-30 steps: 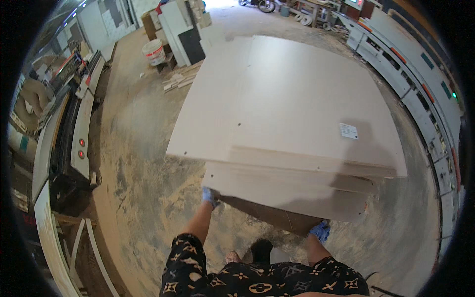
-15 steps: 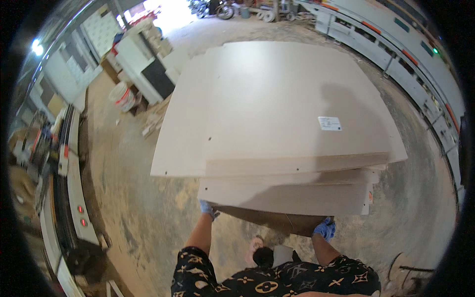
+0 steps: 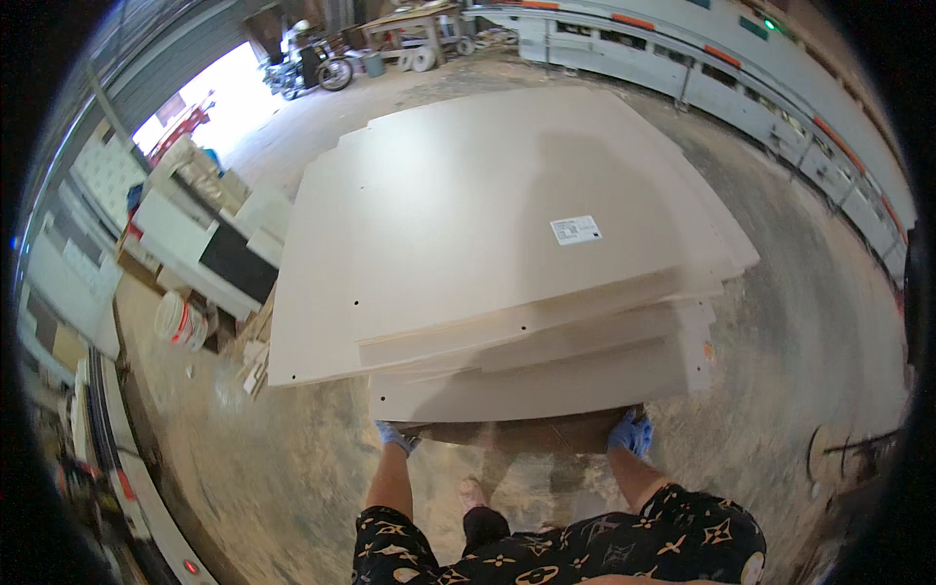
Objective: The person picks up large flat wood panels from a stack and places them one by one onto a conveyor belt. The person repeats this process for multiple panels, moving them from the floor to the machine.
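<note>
2 gloved hands [image 3: 394, 436] [image 3: 630, 434] grip stacked boards [image 3: 439, 234]; 1 white label [image 3: 576, 230], print illegible.

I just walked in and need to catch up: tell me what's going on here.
A person stands at the near end of a stack of large pale panels. The blue-gloved left grip is at the left end of a brown strip just below a lower panel, and the right grip is at its right end; how tightly they close is hard to tell. The panels lie unevenly, the lower one jutting toward the person.
</note>
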`<action>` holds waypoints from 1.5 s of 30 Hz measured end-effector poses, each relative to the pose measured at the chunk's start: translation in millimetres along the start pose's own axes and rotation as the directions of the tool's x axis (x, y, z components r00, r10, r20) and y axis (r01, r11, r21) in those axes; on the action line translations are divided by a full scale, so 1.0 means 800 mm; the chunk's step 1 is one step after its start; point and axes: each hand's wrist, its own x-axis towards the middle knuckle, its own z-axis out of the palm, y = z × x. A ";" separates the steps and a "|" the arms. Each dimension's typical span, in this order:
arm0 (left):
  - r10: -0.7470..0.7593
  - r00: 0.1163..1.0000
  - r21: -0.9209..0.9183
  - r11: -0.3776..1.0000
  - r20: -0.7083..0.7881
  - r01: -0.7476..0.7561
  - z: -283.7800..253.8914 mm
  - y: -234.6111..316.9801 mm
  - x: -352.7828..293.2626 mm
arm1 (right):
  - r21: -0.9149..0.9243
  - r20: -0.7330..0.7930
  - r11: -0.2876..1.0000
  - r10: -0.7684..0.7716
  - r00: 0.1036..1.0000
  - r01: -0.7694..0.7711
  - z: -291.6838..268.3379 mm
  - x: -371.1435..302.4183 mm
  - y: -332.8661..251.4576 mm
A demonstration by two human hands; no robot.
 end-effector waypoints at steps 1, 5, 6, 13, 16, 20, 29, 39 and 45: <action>-0.048 0.999 -0.018 0.999 0.005 0.048 0.022 0.030 0.011 | -0.142 -0.097 0.990 0.004 0.995 -0.018 0.016 -0.004 -0.035; 0.041 0.999 0.084 0.996 -0.019 -0.040 0.111 0.137 0.039 | -0.053 -0.141 0.996 0.064 0.988 -0.072 0.069 -0.019 -0.154; 0.038 0.998 0.038 0.998 0.056 -0.040 0.138 0.163 0.046 | -0.043 -0.166 0.996 0.070 0.984 -0.078 0.081 -0.018 -0.181; 0.125 0.977 -0.066 0.991 0.172 -0.115 0.305 0.299 0.114 | -0.022 -0.207 0.993 0.107 0.972 -0.114 0.161 0.038 -0.348; 0.143 0.968 -0.051 0.989 0.207 -0.135 0.386 0.353 0.161 | 0.001 -0.258 0.992 0.120 0.959 -0.124 0.198 0.079 -0.428; 0.128 0.975 -0.036 0.992 0.182 -0.123 0.494 0.421 0.216 | 0.043 -0.282 0.990 0.141 0.949 -0.134 0.242 0.129 -0.523; 0.101 0.978 0.044 0.993 0.183 -0.111 0.740 0.527 0.302 | 0.014 -0.263 0.986 0.166 0.950 -0.169 0.291 0.266 -0.752; 0.130 0.978 0.226 0.960 0.164 -0.165 1.038 0.629 0.365 | 0.004 -0.288 0.983 0.180 0.941 -0.186 0.315 0.447 -1.019; 0.150 0.988 0.293 0.943 0.040 -0.155 1.179 0.646 0.405 | -0.014 -0.287 0.982 0.175 0.942 -0.187 0.317 0.550 -1.133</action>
